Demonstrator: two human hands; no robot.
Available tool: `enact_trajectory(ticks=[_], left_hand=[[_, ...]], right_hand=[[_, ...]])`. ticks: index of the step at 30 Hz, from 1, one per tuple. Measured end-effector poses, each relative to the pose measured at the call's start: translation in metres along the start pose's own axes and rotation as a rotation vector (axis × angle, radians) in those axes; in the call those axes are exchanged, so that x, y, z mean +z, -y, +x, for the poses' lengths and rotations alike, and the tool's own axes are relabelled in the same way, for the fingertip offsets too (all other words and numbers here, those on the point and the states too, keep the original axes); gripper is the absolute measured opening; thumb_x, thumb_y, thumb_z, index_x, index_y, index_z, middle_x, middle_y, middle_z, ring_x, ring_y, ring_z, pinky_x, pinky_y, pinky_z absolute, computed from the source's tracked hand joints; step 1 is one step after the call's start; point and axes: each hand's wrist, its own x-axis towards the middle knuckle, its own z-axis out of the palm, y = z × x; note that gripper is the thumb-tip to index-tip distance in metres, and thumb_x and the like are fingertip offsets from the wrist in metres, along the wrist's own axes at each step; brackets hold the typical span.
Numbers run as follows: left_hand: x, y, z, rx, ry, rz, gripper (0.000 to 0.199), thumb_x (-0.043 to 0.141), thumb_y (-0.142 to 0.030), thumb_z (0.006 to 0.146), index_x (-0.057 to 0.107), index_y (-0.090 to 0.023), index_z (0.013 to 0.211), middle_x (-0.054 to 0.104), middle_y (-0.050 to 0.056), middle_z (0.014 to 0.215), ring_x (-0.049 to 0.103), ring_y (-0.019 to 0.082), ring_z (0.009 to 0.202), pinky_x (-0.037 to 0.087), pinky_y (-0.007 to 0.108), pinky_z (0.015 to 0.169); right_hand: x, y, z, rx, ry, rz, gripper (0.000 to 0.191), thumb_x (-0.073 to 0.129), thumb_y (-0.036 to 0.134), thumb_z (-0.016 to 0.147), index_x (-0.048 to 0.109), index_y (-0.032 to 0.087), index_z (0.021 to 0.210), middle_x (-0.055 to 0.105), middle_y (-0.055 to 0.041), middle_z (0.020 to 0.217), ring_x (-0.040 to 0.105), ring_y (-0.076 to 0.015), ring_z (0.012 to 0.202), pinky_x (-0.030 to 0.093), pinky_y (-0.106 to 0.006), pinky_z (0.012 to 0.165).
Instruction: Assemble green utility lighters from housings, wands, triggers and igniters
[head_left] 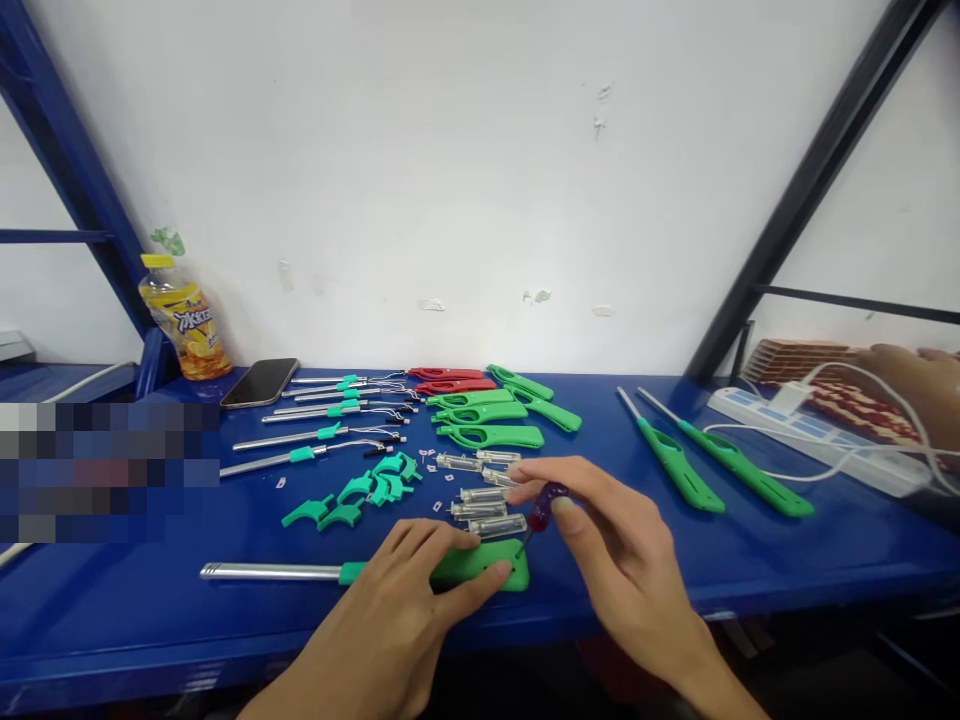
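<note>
A green long-necked lighter (480, 566) lies flat near the front edge of the blue table, its silver tube pointing left. My left hand (405, 590) is closed over its body and presses it down, thumb and fingers on opposite sides. In my right hand (619, 560) a small screwdriver with a purple and red handle (546, 506) is pinched between thumb and fingers. Its tip meets a hole near the right end of the lighter's body. Just behind lie several clear fuel tanks (487, 508) and a pile of green triggers (360, 492).
Silver lighter tubes with wires (307, 410) lie at the back left, beside a phone (261, 383) and a drink bottle (187, 320). Red and green casing halves (487, 410) fill the back middle. Two green lighters (679, 465) and a power strip (817, 440) lie right; another person's hand (911, 375) shows there.
</note>
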Motion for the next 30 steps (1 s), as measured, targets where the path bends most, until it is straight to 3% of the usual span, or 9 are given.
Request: enact_trajectory(ticks=[2, 5, 8, 11, 15, 18, 23, 27, 30], left_hand=[[0.0, 0.0, -0.001, 0.011, -0.036, -0.004, 0.086, 0.043, 0.013, 0.079, 0.058, -0.031, 0.151, 0.064, 0.011, 0.13, 0.062, 0.029, 0.113, 0.059, 0.053, 0.097], [0.0, 0.001, -0.001, 0.034, -0.105, -0.017, 0.082, 0.041, 0.013, 0.082, 0.06, -0.032, 0.149, 0.064, 0.01, 0.128, 0.062, 0.027, 0.11, 0.06, 0.048, 0.094], [0.003, 0.003, -0.001, 0.048, -0.136, -0.033, 0.078, 0.041, 0.013, 0.086, 0.062, -0.033, 0.146, 0.064, 0.01, 0.127, 0.061, 0.026, 0.11, 0.06, 0.045, 0.092], [0.009, 0.007, -0.001, 0.075, -0.199, -0.028, 0.076, 0.043, 0.013, 0.087, 0.065, -0.035, 0.142, 0.062, 0.01, 0.126, 0.06, 0.025, 0.107, 0.059, 0.043, 0.089], [0.015, 0.011, -0.006, 0.077, -0.227, 0.011, 0.08, 0.042, 0.015, 0.088, 0.064, -0.037, 0.144, 0.06, 0.01, 0.132, 0.058, 0.025, 0.11, 0.057, 0.042, 0.09], [0.016, 0.011, -0.009, 0.091, -0.226, 0.045, 0.079, 0.041, 0.015, 0.09, 0.063, -0.038, 0.145, 0.06, 0.01, 0.137, 0.057, 0.025, 0.116, 0.056, 0.044, 0.095], [0.013, 0.01, -0.009, 0.164, -0.326, 0.082, 0.068, 0.039, 0.012, 0.096, 0.064, -0.033, 0.141, 0.066, 0.009, 0.135, 0.06, 0.024, 0.122, 0.053, 0.046, 0.103], [0.003, 0.001, -0.006, 0.153, -0.314, 0.086, 0.052, 0.043, 0.007, 0.101, 0.069, -0.03, 0.125, 0.074, 0.005, 0.127, 0.067, 0.021, 0.117, 0.053, 0.042, 0.105], [-0.002, -0.011, -0.007, 0.164, -0.331, 0.128, 0.046, 0.045, 0.007, 0.102, 0.07, -0.029, 0.117, 0.078, 0.004, 0.122, 0.071, 0.02, 0.114, 0.054, 0.04, 0.107]], right_hand=[[-0.002, 0.002, -0.001, 0.041, -0.041, 0.001, 0.023, 0.062, 0.024, 0.108, 0.072, 0.033, 0.127, 0.08, 0.0021, 0.104, 0.076, -0.0149, 0.091, 0.062, -0.026, 0.082], [-0.009, 0.001, -0.004, 0.009, -0.213, -0.096, 0.018, 0.081, 0.025, 0.095, 0.075, 0.029, 0.111, 0.079, 0.0029, 0.09, 0.074, -0.0161, 0.078, 0.062, -0.028, 0.076], [-0.025, -0.002, -0.005, 0.002, -0.403, -0.211, 0.018, 0.084, 0.027, 0.092, 0.075, 0.028, 0.107, 0.078, 0.0003, 0.091, 0.074, -0.0199, 0.078, 0.061, -0.035, 0.077], [-0.049, -0.01, -0.004, 0.072, -0.482, -0.44, 0.015, 0.08, 0.037, 0.096, 0.075, 0.028, 0.106, 0.079, -0.0025, 0.097, 0.076, -0.0242, 0.083, 0.06, -0.039, 0.08], [-0.074, -0.034, -0.008, 0.152, -0.38, -0.748, 0.022, 0.07, 0.047, 0.1, 0.074, 0.027, 0.105, 0.079, -0.0022, 0.089, 0.078, -0.0238, 0.078, 0.055, -0.031, 0.063], [-0.078, -0.057, -0.017, 0.207, -0.23, -0.779, 0.022, 0.065, 0.045, 0.102, 0.072, 0.025, 0.106, 0.081, -0.0032, 0.095, 0.079, -0.0237, 0.081, 0.057, -0.033, 0.071], [-0.071, -0.082, -0.031, 0.262, -0.045, -0.783, 0.016, 0.064, 0.039, 0.102, 0.073, 0.025, 0.102, 0.078, -0.0049, 0.107, 0.076, -0.0257, 0.088, 0.057, -0.039, 0.08], [-0.067, -0.078, -0.031, 0.264, -0.014, -0.782, 0.025, 0.068, 0.048, 0.1, 0.076, 0.025, 0.103, 0.076, -0.0082, 0.116, 0.074, -0.0316, 0.103, 0.056, -0.046, 0.091], [-0.059, -0.05, -0.03, 0.272, -0.018, -0.604, 0.03, 0.061, 0.051, 0.104, 0.076, 0.025, 0.107, 0.077, -0.0086, 0.112, 0.073, -0.0303, 0.106, 0.056, -0.044, 0.094]])
